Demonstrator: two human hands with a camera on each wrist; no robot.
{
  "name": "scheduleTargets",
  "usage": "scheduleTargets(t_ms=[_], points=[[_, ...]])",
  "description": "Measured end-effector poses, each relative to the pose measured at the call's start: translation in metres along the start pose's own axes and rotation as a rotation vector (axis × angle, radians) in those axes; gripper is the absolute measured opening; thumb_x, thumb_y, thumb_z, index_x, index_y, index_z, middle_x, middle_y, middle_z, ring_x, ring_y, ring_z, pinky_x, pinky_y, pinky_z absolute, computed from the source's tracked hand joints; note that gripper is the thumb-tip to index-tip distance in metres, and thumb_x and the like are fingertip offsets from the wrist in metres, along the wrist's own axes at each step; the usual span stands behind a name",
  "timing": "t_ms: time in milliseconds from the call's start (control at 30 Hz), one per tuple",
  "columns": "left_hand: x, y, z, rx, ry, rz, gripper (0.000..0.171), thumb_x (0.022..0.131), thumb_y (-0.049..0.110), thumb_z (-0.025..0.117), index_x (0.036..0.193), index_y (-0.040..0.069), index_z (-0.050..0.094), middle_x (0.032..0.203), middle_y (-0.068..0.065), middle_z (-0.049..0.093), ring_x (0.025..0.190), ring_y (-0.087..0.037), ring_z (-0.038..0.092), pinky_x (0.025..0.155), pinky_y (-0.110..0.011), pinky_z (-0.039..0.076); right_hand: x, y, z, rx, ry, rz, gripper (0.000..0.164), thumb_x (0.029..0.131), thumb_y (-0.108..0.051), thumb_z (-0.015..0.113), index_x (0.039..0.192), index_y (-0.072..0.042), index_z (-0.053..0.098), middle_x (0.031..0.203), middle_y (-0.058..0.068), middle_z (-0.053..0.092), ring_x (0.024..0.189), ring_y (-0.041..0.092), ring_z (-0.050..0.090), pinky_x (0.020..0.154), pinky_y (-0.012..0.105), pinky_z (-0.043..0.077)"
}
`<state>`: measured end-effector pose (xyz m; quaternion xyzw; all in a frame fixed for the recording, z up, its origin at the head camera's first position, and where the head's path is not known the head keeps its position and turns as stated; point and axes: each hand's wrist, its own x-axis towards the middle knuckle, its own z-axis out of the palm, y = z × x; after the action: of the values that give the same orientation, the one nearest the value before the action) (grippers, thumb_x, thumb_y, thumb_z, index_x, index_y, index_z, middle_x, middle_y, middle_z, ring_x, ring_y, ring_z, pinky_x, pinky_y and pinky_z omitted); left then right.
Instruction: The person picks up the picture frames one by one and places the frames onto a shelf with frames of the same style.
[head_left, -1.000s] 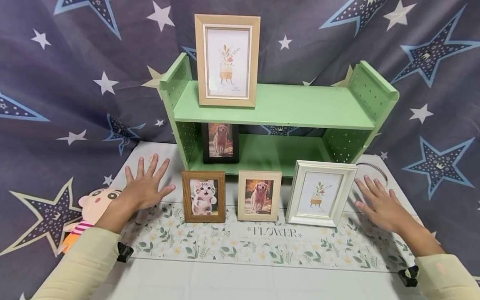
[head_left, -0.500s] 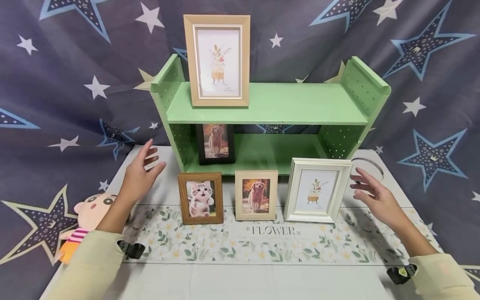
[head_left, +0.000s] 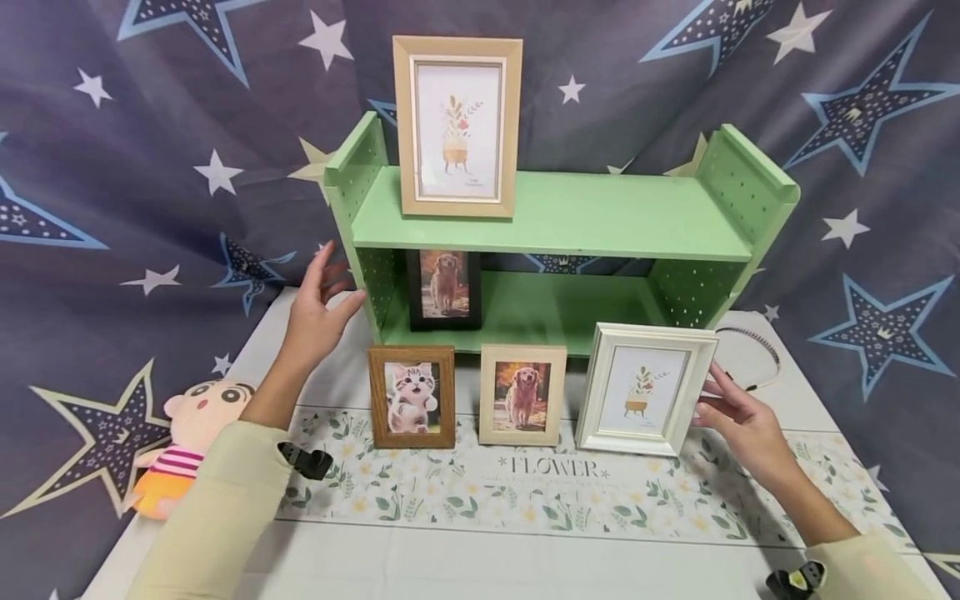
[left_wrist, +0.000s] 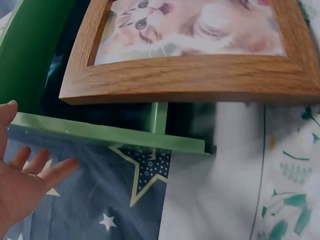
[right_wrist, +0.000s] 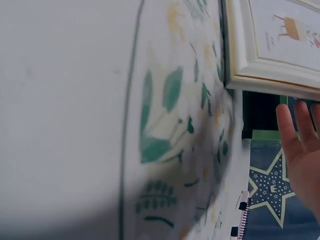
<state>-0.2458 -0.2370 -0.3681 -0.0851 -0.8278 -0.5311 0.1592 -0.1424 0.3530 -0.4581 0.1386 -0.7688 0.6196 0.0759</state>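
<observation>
My left hand, fingers spread, is beside the left side panel of a green two-tier shelf; in the left wrist view its fingers point toward the panel's edge. My right hand is right at the right edge of a white photo frame with a potted-plant print, its fingers extended and partly hidden by the frame. In the right wrist view these fingers reach up to the frame's side. A pale wood frame with a dog and a brown wood frame with a kitten stand left of it.
A beige frame stands on the upper tier, and a black frame on the lower one. A plush doll sits at the left. A beaded headband lies at the right. A floral runner crosses the white table.
The left hand has moved in toward the shelf's left side panel. The right hand has come in from the right to the white frame's edge. The frames keep their places.
</observation>
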Motion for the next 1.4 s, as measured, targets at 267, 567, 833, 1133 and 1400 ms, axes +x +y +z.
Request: scheduleTargets(t_ms=[267,567,833,1133,1400], points=[[0.004,0.006,0.008,-0.053,0.047,0.030,0.077,0.099,0.012,0.066,0.163,0.024,0.025,0.148,-0.018,0.053,0.113,-0.012,0.058,0.074,-0.011,0.057,-0.009,0.007,0.010,-0.009,0.050,0.023,0.075,0.094,0.012,0.062,0.159,-0.009,0.032,0.116,-0.020,0.071,0.094,-0.003,0.072,0.069,0.023,0.062],[0.012,0.008,0.008,0.131,0.084,0.085,0.073,0.094,0.008,0.072,0.158,0.021,0.039,0.131,-0.024,0.063,0.113,-0.039,0.066,0.063,-0.003,0.051,-0.009,0.010,0.012,0.034,0.044,0.018,0.078,0.093,0.015,0.061,0.160,-0.009,0.031,0.111,-0.014,0.072,0.095,0.001,0.072,0.066,0.029,0.063],[0.016,0.012,0.009,0.170,0.097,0.101,0.073,0.092,0.004,0.073,0.157,0.016,0.040,0.122,-0.024,0.066,0.106,-0.036,0.068,0.062,-0.001,0.048,-0.009,0.010,0.013,0.019,0.063,0.001,0.079,0.091,0.016,0.062,0.160,-0.007,0.031,0.108,-0.015,0.073,0.091,-0.001,0.072,0.062,0.026,0.062],[0.016,0.013,0.006,0.188,0.099,0.097,0.073,0.094,0.007,0.072,0.158,0.016,0.038,0.124,-0.024,0.065,0.108,-0.037,0.068,0.063,0.002,0.045,0.000,0.005,0.014,-0.031,0.074,-0.008,0.080,0.090,0.015,0.065,0.159,-0.007,0.031,0.107,-0.017,0.072,0.093,-0.003,0.071,0.060,0.027,0.062],[0.015,0.012,0.006,0.201,0.106,0.104,0.073,0.093,0.006,0.072,0.157,0.016,0.039,0.121,-0.024,0.066,0.107,-0.038,0.068,0.063,0.002,0.044,-0.001,0.005,0.013,-0.039,0.066,0.025,0.081,0.091,0.012,0.066,0.160,-0.008,0.029,0.107,-0.018,0.072,0.093,-0.003,0.072,0.060,0.030,0.062]])
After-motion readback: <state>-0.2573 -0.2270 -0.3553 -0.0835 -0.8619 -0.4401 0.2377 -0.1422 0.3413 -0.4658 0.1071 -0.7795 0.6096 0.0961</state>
